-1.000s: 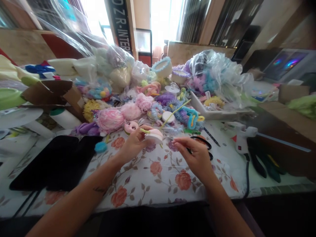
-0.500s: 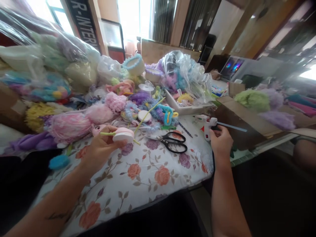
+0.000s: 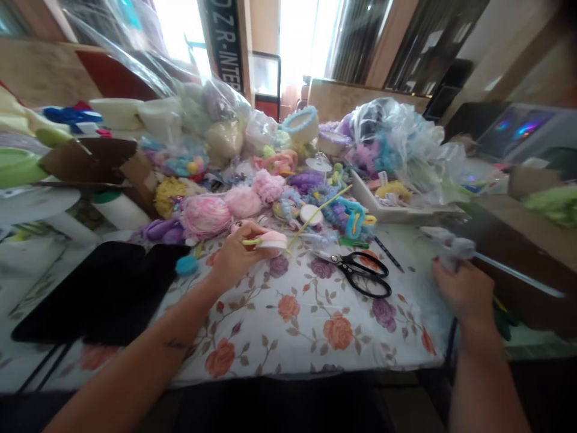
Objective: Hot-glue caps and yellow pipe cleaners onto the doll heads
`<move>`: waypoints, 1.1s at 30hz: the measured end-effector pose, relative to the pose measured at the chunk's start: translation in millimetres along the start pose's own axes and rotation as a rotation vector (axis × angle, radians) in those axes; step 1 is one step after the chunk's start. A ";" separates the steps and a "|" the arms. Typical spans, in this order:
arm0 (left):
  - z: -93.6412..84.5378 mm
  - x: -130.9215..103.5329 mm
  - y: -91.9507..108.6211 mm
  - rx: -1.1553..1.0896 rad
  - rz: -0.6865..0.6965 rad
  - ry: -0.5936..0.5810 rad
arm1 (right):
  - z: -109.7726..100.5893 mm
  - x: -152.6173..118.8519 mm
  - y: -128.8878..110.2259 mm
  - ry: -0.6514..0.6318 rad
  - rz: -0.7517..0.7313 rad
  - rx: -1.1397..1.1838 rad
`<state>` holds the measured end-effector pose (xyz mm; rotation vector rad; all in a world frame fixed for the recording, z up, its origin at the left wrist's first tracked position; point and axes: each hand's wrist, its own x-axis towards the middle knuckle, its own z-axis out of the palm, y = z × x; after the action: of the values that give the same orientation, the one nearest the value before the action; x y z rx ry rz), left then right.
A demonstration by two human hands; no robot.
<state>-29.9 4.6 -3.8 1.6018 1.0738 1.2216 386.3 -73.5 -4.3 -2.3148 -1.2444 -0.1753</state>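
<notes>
My left hand [image 3: 238, 255] pinches a round pink-and-white disc [image 3: 273, 242] with a thin yellow-green stem [image 3: 250, 242] sticking out beside the fingers. A long yellow-green stick [image 3: 322, 207] slants up from near the disc across the craft pieces. On the right, my right hand [image 3: 469, 294] is closed around a white glue gun [image 3: 453, 248], blurred by motion, with a long clear glue stick [image 3: 518, 273] out of its back end. Black-handled scissors [image 3: 356, 270] lie open on the floral tablecloth [image 3: 288, 337] between my hands.
Behind my left hand lie pink yarn balls [image 3: 205, 215] and other fluffy pieces. A white tray [image 3: 396, 213] stands back right, a cardboard box [image 3: 509, 240] at the right. A blue lid [image 3: 186, 265], a black tablet-like panel [image 3: 103, 294] and a pen [image 3: 388, 253] are on the table.
The view has turned left, so the table's contents sit further right and the black panel shows. The glue gun has moved to the right with my right hand. My left hand still holds the disc.
</notes>
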 end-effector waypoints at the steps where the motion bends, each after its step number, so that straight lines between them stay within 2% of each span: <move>1: -0.3 0.7 0.9 0.015 0.018 0.004 | -5.3 -7.0 -6.6 0.024 0.036 0.029; 3: -1.5 2.1 1.6 0.015 0.047 0.012 | -13.5 -26.8 -25.0 0.044 0.070 0.136; 5: -3.7 3.3 1.0 -0.009 0.061 0.032 | -16.3 -52.7 -49.3 0.002 0.096 0.486; 7: -6.7 4.1 0.1 -0.019 0.058 0.054 | -13.4 -80.9 -77.1 -0.183 0.164 0.791; 9: -9.6 4.7 -0.1 -0.019 0.047 0.074 | -7.3 -107.4 -104.7 -0.348 0.155 1.007; 12: -12.1 5.3 1.4 0.009 0.057 0.086 | 0.2 -137.3 -140.2 -0.564 0.206 1.149; 15: -12.0 5.7 2.0 0.041 0.081 0.087 | 2.1 -153.1 -164.7 -0.769 0.277 1.191; 18: -10.0 5.2 -0.2 0.024 0.097 0.073 | 2.1 -160.3 -175.4 -0.826 0.268 1.223; 24: -4.9 1.7 -3.6 -0.005 0.102 0.047 | 5.4 -167.5 -171.5 -0.892 0.280 1.166; 33: -2.2 -0.2 -1.9 -0.069 0.111 0.021 | 4.0 -168.1 -174.1 -0.845 0.174 1.096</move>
<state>-32.3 5.2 -5.2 1.6174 0.9557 1.3370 148.3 -117.5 -0.6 -1.4518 -1.0208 1.3173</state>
